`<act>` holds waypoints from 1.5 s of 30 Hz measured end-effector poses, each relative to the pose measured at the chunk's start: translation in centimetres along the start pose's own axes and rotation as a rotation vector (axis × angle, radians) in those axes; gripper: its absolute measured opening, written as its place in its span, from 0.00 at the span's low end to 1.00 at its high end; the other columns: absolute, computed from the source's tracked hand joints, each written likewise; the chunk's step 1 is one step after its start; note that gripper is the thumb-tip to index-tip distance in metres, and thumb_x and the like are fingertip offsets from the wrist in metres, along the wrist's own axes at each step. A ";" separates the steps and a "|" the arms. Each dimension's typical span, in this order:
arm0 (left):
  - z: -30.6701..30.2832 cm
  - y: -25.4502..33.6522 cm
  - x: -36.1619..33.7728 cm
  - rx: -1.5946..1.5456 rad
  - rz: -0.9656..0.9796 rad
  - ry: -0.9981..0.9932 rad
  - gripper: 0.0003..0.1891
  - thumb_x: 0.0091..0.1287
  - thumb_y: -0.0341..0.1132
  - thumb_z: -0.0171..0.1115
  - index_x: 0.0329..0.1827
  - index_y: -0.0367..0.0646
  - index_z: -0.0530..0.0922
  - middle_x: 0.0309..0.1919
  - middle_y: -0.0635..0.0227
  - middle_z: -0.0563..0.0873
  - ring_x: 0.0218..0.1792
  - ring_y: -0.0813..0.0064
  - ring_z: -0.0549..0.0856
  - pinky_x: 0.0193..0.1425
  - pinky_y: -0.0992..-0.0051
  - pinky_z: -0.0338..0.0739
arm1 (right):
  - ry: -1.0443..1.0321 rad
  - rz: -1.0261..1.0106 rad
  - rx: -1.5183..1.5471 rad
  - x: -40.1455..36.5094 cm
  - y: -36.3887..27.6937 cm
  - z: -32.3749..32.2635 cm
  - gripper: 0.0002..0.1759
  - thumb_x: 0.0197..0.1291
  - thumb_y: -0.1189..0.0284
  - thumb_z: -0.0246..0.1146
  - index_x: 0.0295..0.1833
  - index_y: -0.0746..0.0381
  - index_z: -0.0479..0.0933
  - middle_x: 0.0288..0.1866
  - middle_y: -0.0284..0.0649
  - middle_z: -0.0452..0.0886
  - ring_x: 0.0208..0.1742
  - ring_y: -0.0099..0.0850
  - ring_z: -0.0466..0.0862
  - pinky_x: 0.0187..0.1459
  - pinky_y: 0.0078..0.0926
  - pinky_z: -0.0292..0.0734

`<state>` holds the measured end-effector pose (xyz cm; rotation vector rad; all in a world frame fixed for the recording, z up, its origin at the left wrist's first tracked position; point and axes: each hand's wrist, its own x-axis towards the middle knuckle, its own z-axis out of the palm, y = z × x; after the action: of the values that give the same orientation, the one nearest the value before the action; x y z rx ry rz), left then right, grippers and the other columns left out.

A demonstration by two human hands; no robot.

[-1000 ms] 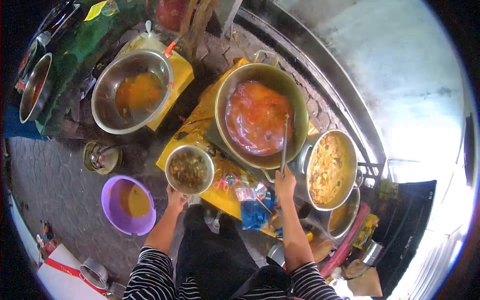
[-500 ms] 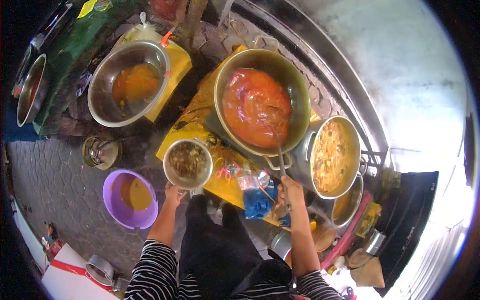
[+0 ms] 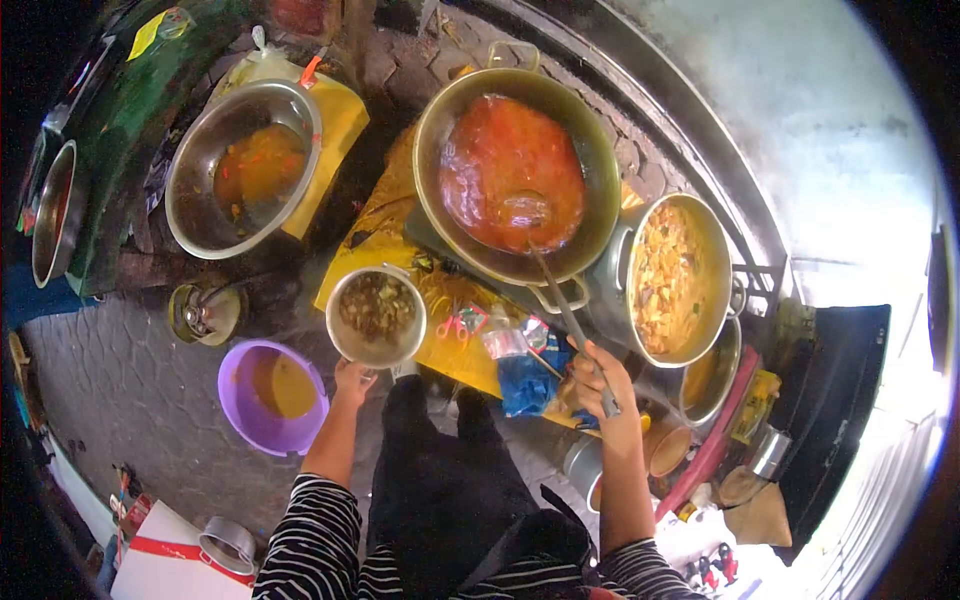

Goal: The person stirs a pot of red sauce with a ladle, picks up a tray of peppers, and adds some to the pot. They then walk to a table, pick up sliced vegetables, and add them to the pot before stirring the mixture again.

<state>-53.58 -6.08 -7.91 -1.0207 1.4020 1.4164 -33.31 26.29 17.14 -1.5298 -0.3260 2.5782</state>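
My left hand (image 3: 354, 381) grips the lower edge of a small metal pot (image 3: 388, 356) of brown chopped food, held low over the yellow-covered surface. In my right hand (image 3: 603, 378), fingers wrap round the long handle of a metal ladle (image 3: 566, 310). The ladle's round head lies in the red sauce (image 3: 510, 140), near the close side of a big two-handled pot (image 3: 603, 190). Red liquid partly covers the head.
Right of the big pot stands a pot (image 3: 712, 250) of yellowish stew. A metal basin (image 3: 185, 205) with orange broth sits at upper left. On the floor is a purple tub (image 3: 240, 410). A blue plastic bag (image 3: 527, 385) lies beside my right hand.
The ladle's head has come into sight at the sauce's surface, and my right hand has shifted slightly right. My left hand still holds the small pot in about the same place.
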 end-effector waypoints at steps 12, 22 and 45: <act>0.2 -0.1 0.0 -0.010 0.005 0.047 0.14 0.53 0.21 0.49 0.41 0.47 0.62 0.28 0.66 0.70 0.30 0.70 0.74 0.52 0.55 0.69 | 0.213 -0.073 -0.541 -3.9 2.3 3.1 0.13 0.58 0.66 0.52 0.46 0.61 0.68 0.16 0.32 0.67 0.08 0.17 0.62 0.07 0.14 0.57; 0.1 -0.7 0.9 0.017 0.015 0.088 0.13 0.50 0.19 0.45 0.35 0.48 0.63 0.28 0.66 0.69 0.29 0.70 0.72 0.46 0.57 0.73 | 0.282 -0.229 -0.981 -4.5 5.2 2.6 0.21 0.57 0.71 0.52 0.57 0.62 0.65 0.14 0.30 0.67 0.08 0.16 0.64 0.08 0.14 0.58; -0.8 -1.3 2.5 0.058 0.003 0.084 0.23 0.49 0.26 0.57 0.48 0.50 0.59 0.34 0.65 0.71 0.34 0.69 0.74 0.40 0.61 0.75 | 0.345 -0.482 -1.439 -3.2 7.6 0.9 0.23 0.53 0.72 0.55 0.55 0.70 0.64 0.23 0.50 0.75 0.21 0.29 0.74 0.27 0.24 0.70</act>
<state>-53.03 -6.82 -10.72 -1.0520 1.4972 1.3407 -32.55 18.17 18.41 -1.6931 -2.4236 1.4766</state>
